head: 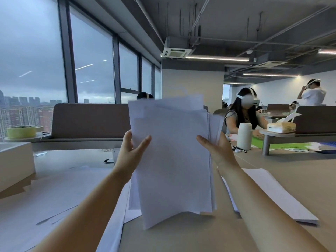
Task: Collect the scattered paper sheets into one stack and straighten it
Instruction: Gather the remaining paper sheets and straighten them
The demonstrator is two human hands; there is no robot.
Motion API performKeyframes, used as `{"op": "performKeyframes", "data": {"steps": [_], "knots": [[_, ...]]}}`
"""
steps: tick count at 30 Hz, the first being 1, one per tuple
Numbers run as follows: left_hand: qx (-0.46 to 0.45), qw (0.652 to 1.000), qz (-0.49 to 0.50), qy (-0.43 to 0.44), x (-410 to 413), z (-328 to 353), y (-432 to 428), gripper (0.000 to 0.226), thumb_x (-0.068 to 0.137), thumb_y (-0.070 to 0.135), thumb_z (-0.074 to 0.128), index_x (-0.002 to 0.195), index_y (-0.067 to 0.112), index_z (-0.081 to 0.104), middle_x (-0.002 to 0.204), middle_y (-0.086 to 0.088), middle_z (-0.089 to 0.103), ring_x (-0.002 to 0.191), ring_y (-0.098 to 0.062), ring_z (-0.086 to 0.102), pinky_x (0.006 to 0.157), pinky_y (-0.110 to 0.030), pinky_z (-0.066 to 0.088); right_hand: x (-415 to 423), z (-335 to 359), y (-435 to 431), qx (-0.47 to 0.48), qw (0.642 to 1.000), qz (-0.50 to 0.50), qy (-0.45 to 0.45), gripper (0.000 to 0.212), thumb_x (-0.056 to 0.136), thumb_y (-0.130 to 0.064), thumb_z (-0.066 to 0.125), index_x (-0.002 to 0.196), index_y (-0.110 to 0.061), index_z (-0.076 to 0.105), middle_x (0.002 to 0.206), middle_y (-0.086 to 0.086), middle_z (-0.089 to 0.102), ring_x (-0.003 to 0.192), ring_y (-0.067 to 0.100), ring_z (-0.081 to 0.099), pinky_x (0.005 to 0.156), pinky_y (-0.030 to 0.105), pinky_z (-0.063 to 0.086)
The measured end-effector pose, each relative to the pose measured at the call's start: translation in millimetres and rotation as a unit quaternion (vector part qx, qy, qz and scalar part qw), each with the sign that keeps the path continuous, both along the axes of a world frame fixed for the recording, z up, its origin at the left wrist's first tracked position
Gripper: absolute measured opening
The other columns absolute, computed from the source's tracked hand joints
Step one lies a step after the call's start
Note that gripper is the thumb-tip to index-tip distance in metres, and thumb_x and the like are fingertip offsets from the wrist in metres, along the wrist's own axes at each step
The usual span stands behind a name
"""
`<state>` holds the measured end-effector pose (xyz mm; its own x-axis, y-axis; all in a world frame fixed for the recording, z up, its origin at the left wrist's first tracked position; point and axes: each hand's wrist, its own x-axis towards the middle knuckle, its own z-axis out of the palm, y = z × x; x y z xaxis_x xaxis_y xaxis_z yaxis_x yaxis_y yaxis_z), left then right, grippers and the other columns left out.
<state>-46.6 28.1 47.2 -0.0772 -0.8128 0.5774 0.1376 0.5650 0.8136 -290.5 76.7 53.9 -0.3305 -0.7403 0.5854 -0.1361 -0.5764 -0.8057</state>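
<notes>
At a tan desk (209,237), left hand (130,151) and right hand (217,150) grip a ragged white paper stack (172,160).

The held sheets (172,151) were plain white with a faint bluish cast, and no print showed on the near side. The loose sheets (54,188) at near left and the stack (269,193) at right were the same plain white. The table (300,170) was pale beige. At far left, the tape roll (21,131) was yellow-green, the box (14,160) was cream and the partition (91,119) was greyish brown. At far right, the bottle (244,136) was white, the tissue box (281,127) tan and white, the mat (291,146) bright green and an unclear object (329,144) blue. Through the windows, the sky (27,51) was grey-blue and the buildings (27,115) reddish brown.
</notes>
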Motion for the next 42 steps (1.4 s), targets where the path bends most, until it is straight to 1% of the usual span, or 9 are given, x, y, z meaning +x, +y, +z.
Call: {"op": "performKeyframes", "data": {"steps": [6, 9, 14, 19, 27, 29, 34, 38, 42], "knots": [[-0.007, 1.000, -0.025, 0.009, -1.9, -10.6, 6.1, 0.025, 0.091, 0.026, 0.060, 0.115, 0.024, 0.053, 0.112, 0.002, 0.069, 0.105, -0.011, 0.065, 0.083, -0.024, 0.055, 6.4, -6.8, -2.5, 0.024, 0.999, 0.040, -0.014, 0.069, 0.062, -0.043, 0.084, 0.119, -0.014, 0.057, 0.115, 0.006, 0.069, 0.103, 0.022, 0.068, 0.089, 0.044, 0.055], [0.014, 0.999, -0.028, 0.027, -4.8, -21.0, 5.0, 0.019, 0.096, 0.021, 0.052, 0.116, 0.020, 0.053, 0.112, -0.003, 0.067, 0.105, -0.019, 0.065, 0.086, -0.032, 0.056, 6.3, -17.6, -6.3, 0.057, 0.997, 0.047, -0.029, 0.059, 0.071, -0.037, 0.076, 0.121, -0.012, 0.057, 0.114, 0.009, 0.069, 0.103, 0.027, 0.068, 0.093, 0.051, 0.052], [0.008, 0.998, 0.007, 0.063, -18.5, 3.6, 10.1, 0.012, 0.101, 0.019, 0.040, 0.109, 0.026, 0.046, 0.097, 0.004, 0.060, 0.089, -0.017, 0.060, 0.079, -0.035, 0.054, 9.9, -3.9, -4.3, 0.028, 1.000, -0.004, -0.012, 0.018, 0.091, -0.018, 0.059, 0.109, -0.017, 0.059, 0.108, 0.006, 0.068, 0.100, 0.023, 0.065, 0.089, 0.042, 0.052], [-0.079, 0.996, 0.024, 0.018, -25.7, 26.2, 17.8, 0.034, 0.103, 0.018, 0.032, 0.118, 0.047, 0.043, 0.103, 0.016, 0.055, 0.095, -0.007, 0.056, 0.085, -0.030, 0.051, 10.7, 12.0, 2.2, 0.002, 0.999, -0.034, 0.029, 0.022, 0.097, -0.016, 0.050, 0.082, -0.031, 0.044, 0.077, -0.015, 0.048, 0.063, -0.019, 0.050, 0.061, -0.001, 0.037], [-0.007, 0.999, 0.020, -0.034, -16.6, -48.6, 7.4, 0.036, 0.100, 0.019, 0.039, 0.136, 0.019, 0.032, 0.128, -0.003, 0.053, 0.116, -0.015, 0.054, 0.101, -0.027, 0.043, 8.3, -43.0, 11.2, 0.108, 0.994, 0.001, 0.016, 0.035, 0.093, -0.024, 0.059, 0.125, -0.020, 0.046, 0.123, 0.001, 0.063, 0.112, 0.018, 0.061, 0.101, 0.042, 0.047], [0.016, 0.999, 0.013, -0.041, -18.1, -58.7, 9.4, 0.029, 0.101, 0.016, 0.037, 0.130, 0.014, 0.036, 0.118, 0.004, 0.055, 0.108, -0.012, 0.054, 0.089, -0.014, 0.045, 7.9, -57.4, 10.5, 0.143, 0.990, 0.005, 0.014, 0.029, 0.094, -0.021, 0.057, 0.121, -0.023, 0.048, 0.121, 0.001, 0.064, 0.111, 0.018, 0.061, 0.102, 0.042, 0.046], [0.051, 0.998, 0.016, -0.031, -27.2, -51.5, 3.3, 0.008, 0.098, 0.018, 0.041, 0.099, 0.026, 0.039, 0.097, 0.003, 0.051, 0.085, -0.010, 0.051, 0.078, -0.028, 0.045, 6.2, -55.8, 7.3, 0.155, 0.988, -0.007, 0.012, 0.027, 0.095, -0.009, 0.051, 0.117, -0.023, 0.049, 0.108, -0.005, 0.066, 0.101, 0.015, 0.063, 0.092, 0.036, 0.049], [0.144, 0.974, 0.055, -0.164, -25.6, -89.8, 12.7, 0.020, 0.093, 0.016, 0.047, 0.105, 0.009, 0.033, 0.092, 0.001, 0.045, 0.089, -0.017, 0.045, 0.064, -0.022, 0.037, -1.2, -98.6, 6.3, 0.251, 0.965, 0.004, 0.071, 0.052, 0.077, -0.003, 0.050, 0.126, -0.021, 0.049, 0.109, -0.001, 0.067, 0.103, 0.022, 0.065, 0.096, 0.046, 0.050], [0.188, 0.918, 0.105, -0.334, -20.9, -121.8, 18.9, 0.014, 0.094, 0.009, 0.042, 0.103, 0.012, 0.032, 0.097, -0.007, 0.051, 0.078, -0.022, 0.049, 0.063, -0.031, 0.034, -0.2, -121.1, 19.4, 0.309, 0.942, 0.014, 0.129, 0.037, 0.088, -0.004, 0.043, 0.115, -0.026, 0.056, 0.107, -0.012, 0.066, 0.101, 0.011, 0.062, 0.083, 0.024, 0.049]]}}
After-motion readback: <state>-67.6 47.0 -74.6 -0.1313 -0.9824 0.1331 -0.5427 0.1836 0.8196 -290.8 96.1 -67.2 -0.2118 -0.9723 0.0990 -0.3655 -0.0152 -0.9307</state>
